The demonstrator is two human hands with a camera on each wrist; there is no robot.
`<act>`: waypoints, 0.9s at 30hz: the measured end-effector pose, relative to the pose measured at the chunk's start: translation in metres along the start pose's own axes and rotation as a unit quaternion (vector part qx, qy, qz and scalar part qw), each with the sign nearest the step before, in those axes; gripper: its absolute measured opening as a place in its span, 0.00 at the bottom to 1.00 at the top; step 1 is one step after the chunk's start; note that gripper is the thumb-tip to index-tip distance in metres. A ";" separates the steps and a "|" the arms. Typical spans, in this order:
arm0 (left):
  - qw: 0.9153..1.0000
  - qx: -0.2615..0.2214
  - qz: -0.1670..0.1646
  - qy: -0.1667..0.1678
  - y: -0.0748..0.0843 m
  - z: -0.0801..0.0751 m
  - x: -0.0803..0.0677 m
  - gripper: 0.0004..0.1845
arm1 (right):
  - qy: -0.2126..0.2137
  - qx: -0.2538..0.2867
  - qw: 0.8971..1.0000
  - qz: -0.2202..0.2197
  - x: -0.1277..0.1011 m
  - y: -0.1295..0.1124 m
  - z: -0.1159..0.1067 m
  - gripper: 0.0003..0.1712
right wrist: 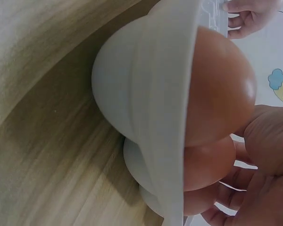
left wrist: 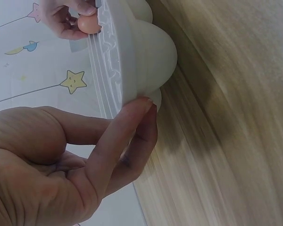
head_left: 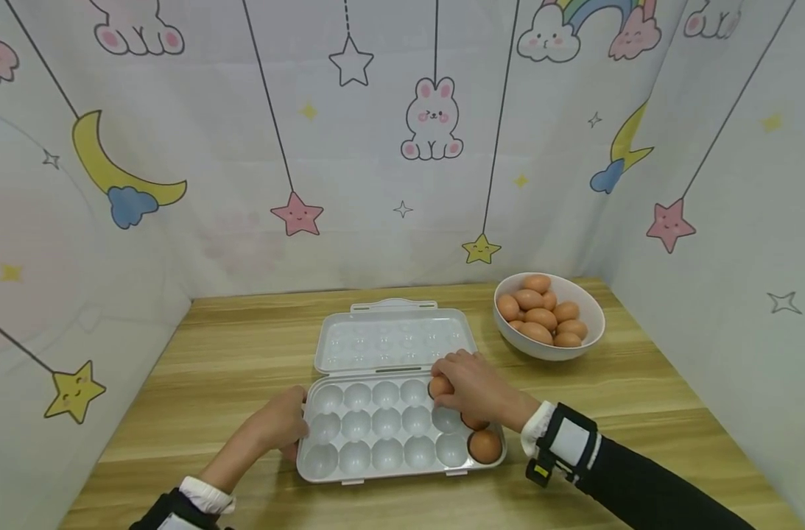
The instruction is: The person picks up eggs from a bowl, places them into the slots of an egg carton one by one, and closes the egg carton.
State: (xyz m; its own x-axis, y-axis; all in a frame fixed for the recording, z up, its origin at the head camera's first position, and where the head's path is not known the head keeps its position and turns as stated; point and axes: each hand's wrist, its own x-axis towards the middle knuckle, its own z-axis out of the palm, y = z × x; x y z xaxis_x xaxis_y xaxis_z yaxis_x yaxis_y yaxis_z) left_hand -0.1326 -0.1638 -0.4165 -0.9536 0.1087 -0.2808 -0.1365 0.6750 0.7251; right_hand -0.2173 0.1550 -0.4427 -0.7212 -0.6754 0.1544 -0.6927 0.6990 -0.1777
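Note:
A white plastic egg box (head_left: 385, 429) with rows of round cups lies with its lid (head_left: 395, 340) folded back. My left hand (head_left: 284, 421) grips the box's left edge; in the left wrist view its fingertips (left wrist: 144, 104) are at the rim. Over the far row, second column from the right, my right hand (head_left: 475, 386) holds a brown egg (head_left: 440, 387), which the left wrist view shows between thumb and fingers. Another egg (head_left: 485, 446) sits in the near right corner cup. Behind it, an egg (head_left: 475, 422) is partly hidden by my right hand. A third egg (right wrist: 199, 200) shows farther along that column.
A white bowl (head_left: 594, 330) heaped with several brown eggs stands at the table's back right. The wooden table (head_left: 243, 338) meets a cartoon-printed cloth (head_left: 375, 258) at the back and sides.

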 end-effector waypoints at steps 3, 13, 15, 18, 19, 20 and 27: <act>1.000 0.002 0.002 -0.001 0.000 0.000 0.000 0.22 | 0.004 -0.002 1.000 -0.001 -0.001 0.001 0.000 0.24; 1.000 -0.001 0.002 -0.004 0.000 -0.001 0.000 0.22 | 0.009 0.002 1.000 0.001 -0.002 -0.002 -0.003 0.23; 1.000 -0.002 0.003 -0.004 0.000 -0.001 0.000 0.22 | 0.011 -0.001 1.000 -0.001 -0.002 -0.002 -0.004 0.23; 1.000 0.003 0.002 -0.005 0.001 -0.001 0.000 0.22 | 0.016 0.004 1.000 -0.007 -0.002 -0.003 -0.006 0.23; 1.000 0.005 0.002 -0.005 0.001 -0.001 0.000 0.22 | 0.021 0.005 1.000 -0.012 -0.002 -0.003 -0.007 0.23; 1.000 0.006 0.001 -0.006 0.001 -0.001 0.000 0.22 | 0.027 0.007 0.999 -0.017 -0.002 -0.003 -0.009 0.24; 1.000 0.011 -0.002 -0.007 0.002 -0.001 -0.001 0.22 | 0.054 0.048 0.997 -0.004 -0.005 -0.005 -0.029 0.28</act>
State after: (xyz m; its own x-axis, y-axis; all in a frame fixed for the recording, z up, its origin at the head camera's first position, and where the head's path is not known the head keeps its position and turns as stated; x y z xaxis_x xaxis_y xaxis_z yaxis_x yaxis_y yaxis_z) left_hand -0.1323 -0.1634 -0.4140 -0.9493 0.1162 -0.2921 -0.1337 0.6918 0.7096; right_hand -0.2107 0.1612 -0.4143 -0.7157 -0.6488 0.2587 -0.6984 0.6640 -0.2670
